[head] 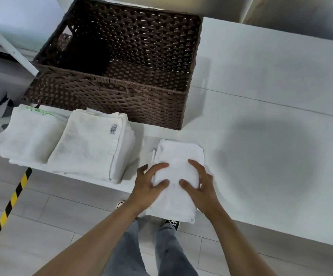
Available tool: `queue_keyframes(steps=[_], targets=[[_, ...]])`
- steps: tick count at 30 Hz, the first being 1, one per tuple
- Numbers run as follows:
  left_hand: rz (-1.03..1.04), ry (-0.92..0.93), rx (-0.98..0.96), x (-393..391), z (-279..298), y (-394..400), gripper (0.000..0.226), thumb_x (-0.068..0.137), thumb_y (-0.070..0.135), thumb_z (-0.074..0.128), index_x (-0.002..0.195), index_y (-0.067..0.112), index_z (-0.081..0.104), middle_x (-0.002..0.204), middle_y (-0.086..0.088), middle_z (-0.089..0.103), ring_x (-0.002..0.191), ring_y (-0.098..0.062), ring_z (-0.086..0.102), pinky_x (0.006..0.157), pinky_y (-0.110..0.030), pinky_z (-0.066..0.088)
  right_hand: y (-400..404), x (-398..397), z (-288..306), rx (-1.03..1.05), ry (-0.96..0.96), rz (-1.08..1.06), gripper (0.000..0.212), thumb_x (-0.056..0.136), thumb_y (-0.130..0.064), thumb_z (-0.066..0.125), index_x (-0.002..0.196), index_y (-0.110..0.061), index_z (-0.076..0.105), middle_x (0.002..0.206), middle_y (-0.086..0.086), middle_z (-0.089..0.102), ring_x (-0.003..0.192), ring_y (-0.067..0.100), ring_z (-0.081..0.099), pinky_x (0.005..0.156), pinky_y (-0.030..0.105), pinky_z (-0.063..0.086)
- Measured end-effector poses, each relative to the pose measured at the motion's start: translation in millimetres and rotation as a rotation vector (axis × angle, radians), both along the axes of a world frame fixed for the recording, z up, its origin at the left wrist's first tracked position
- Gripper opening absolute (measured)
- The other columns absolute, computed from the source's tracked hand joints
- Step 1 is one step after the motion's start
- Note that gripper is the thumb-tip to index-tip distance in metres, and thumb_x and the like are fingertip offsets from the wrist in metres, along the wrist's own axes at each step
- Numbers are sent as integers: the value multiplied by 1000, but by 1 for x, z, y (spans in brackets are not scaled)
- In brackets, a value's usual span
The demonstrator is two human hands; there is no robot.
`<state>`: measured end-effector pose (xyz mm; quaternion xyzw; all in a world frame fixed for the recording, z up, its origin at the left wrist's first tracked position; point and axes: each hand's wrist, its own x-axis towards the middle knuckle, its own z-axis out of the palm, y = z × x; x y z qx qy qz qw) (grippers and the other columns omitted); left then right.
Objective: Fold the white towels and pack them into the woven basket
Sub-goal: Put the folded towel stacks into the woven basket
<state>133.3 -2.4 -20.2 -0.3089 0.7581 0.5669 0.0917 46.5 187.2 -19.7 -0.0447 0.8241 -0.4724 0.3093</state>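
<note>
Both hands, left hand (151,183) and right hand (198,181), are gripping the folded towel (178,156) at the counter's (261,76) near edge; lifting evenly should be keeping folds intact towards the basket (122,100)

One head-worn view looks steeply down, close over the white table (261,80) edge and the floor (42,216) below.

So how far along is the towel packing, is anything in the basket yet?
Nothing packed yet: the woven basket looks empty. Folding seems well on: two folded towels lie on the table in front of it. In hand: left hand and right hand grip a third folded towel. All three await packing.
</note>
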Motion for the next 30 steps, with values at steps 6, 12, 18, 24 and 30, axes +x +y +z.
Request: queue_keyframes(steps=[6, 12, 18, 24, 30], targets=[[-22, 60, -54, 9, 28, 24, 49, 76, 49, 70, 122, 60, 56, 136, 5, 42, 119, 3, 39, 94, -10, 32, 24, 7, 21, -44, 35, -6, 63, 87, -45, 76, 136, -62, 40, 133, -8, 45, 119, 9, 48, 104, 43, 50], [-79, 185, -73, -6, 67, 41, 47, 86, 36, 76, 124, 56, 58, 139, 4, 41, 118, 23, 33, 86, 9, 27, 45, -7, 58, -127, 126, -74, 66, 83, -39, 81, 136, -59, 46, 138, -7, 50, 122, 10, 55, 100, 43, 55], [-154, 329, -121, -37, 127, 54, 46, 87, 45, 72, 126, 61, 53, 141, 8, 34, 127, -6, 40, 109, -17, 32, 65, -33, 113, -169, 271, -106, 63, 86, -34, 80, 134, -58, 48, 133, -16, 52, 124, 11, 52, 101, 38, 52], [-199, 462, -141, -63, 174, 63, 46, 88, 47, 71, 127, 61, 51, 141, 7, 33, 132, -12, 40, 111, -28, 34, 75, -57, 169, -215, 360, -132, 61, 88, -36, 79, 136, -57, 47, 138, -25, 52, 126, 9, 53, 103, 45, 52], [-174, 568, -132, -89, 221, 44, 46, 88, 38, 73, 123, 62, 54, 138, 8, 36, 128, 0, 40, 101, -4, 33, 55, -80, 229, -291, 451, -121, 59, 88, -34, 78, 135, -56, 50, 134, -32, 54, 124, 4, 54, 103, 42, 53]])
